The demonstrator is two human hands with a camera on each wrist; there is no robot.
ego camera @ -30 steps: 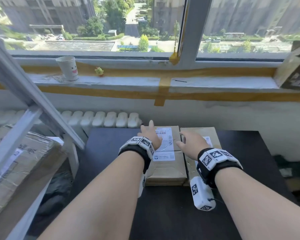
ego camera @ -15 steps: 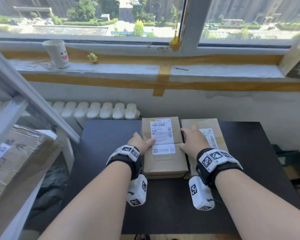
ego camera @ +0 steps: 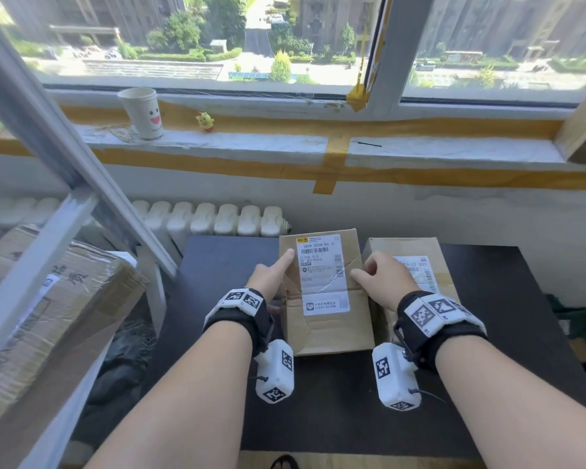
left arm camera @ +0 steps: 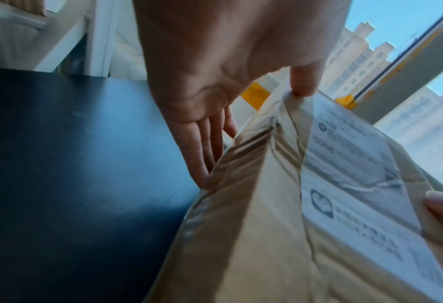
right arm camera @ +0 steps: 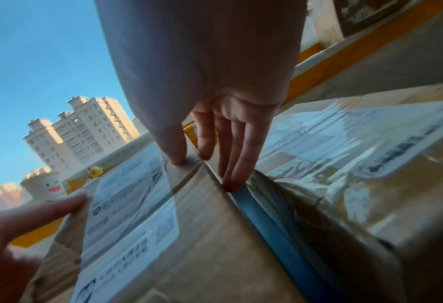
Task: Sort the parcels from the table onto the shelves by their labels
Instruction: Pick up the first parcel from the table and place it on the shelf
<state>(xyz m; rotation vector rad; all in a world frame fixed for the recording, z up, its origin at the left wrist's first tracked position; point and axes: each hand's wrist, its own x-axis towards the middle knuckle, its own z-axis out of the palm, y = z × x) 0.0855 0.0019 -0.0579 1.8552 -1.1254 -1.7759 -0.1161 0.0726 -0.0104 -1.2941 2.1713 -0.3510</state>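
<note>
Parcel (ego camera: pixel 325 299), brown cardboard with white shipping label (ego camera: pixel 322 272) facing up, gripped from both sides and tilted up off black table (ego camera: pixel 217 265), far end higher. Left hand (ego camera: pixel 271 279) on its left edge: thumb laid on top beside label, fingers (left arm camera: pixel 202 147) straight down along the side, clamping parcel. Right hand (ego camera: pixel 383 282) on the right edge: thumb pressed on top, fingers (right arm camera: pixel 238 155) reaching down into the gap between this parcel and its neighbour. Marker-tagged wrist bands and white camera blocks on both forearms, nearest the viewer. Second parcel (ego camera: pixel 416 265) just beside on the right, lying flat on table, own label partly hidden behind right hand. Left of table: white shelf frame (ego camera: pixel 65 170) with large taped carton (ego camera: pixel 48 299) on one level. Behind table: white radiator (ego camera: pixel 217 218) against wall. Farther back: windowsill (ego camera: pixel 420 150) edged with yellow tape, paper cup (ego camera: pixel 142 113) with smiley face, small yellow toy figure (ego camera: pixel 205 121) near it. Beyond glass: trees, road, apartment blocks.
</note>
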